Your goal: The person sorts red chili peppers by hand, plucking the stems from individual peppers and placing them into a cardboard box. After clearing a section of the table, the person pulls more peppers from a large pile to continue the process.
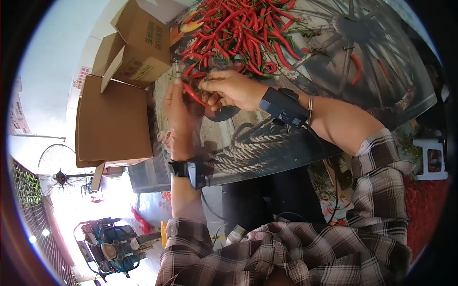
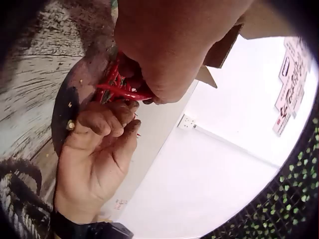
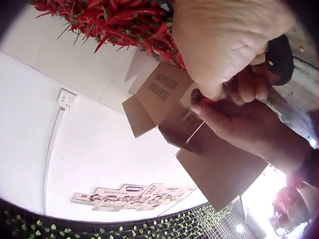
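In the head view my left hand [image 1: 179, 114] pinches a red chili pepper [image 1: 193, 94] between thumb and fingers, above the table's near left part. My right hand [image 1: 238, 90] is right beside it, fingers curled, with fingertips close to the pepper. From the left wrist, the pepper [image 2: 124, 92] stretches out from under my left hand [image 2: 169, 45], and the bent fingers of my right hand [image 2: 92, 154] are just below. In the right wrist view my right hand [image 3: 229, 45] covers much of the pepper; whether it grips part of it, I cannot tell.
A big heap of red chilies [image 1: 243, 33] covers the table's far side, with a few loose ones [image 1: 356, 69] to the right. An open cardboard box [image 1: 114, 121] stands at the left, another [image 1: 145, 45] behind it. A white stool [image 1: 430, 159] is at the right.
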{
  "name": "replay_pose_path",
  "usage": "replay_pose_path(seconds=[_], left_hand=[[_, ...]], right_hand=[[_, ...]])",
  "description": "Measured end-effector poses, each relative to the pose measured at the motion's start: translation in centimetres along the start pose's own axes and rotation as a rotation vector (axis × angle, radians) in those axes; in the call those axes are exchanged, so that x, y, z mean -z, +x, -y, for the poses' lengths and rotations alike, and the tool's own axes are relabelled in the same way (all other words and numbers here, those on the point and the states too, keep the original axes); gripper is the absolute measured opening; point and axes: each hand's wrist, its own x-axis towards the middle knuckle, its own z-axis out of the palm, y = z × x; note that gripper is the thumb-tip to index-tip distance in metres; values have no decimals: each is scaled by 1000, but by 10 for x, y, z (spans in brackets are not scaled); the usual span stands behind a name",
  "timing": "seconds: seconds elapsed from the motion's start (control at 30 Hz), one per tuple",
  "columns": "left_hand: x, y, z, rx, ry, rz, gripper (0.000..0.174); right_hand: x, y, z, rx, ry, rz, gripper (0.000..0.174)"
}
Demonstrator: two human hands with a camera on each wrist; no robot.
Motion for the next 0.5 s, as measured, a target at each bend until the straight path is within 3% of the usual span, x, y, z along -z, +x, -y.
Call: replay_pose_path(seconds=[0.17,0.43,0.5], left_hand=[[5,-4,2,37,-42,3,22],[-4,-11,5,-77,50,216,18],[-8,-10,6,-85,29,152,16]], right_hand=[[-4,1,-2,20,-133,27,20],[-4,-2,-1,29,-301,67,19],[-5,-2,0,43,-340,69,19]])
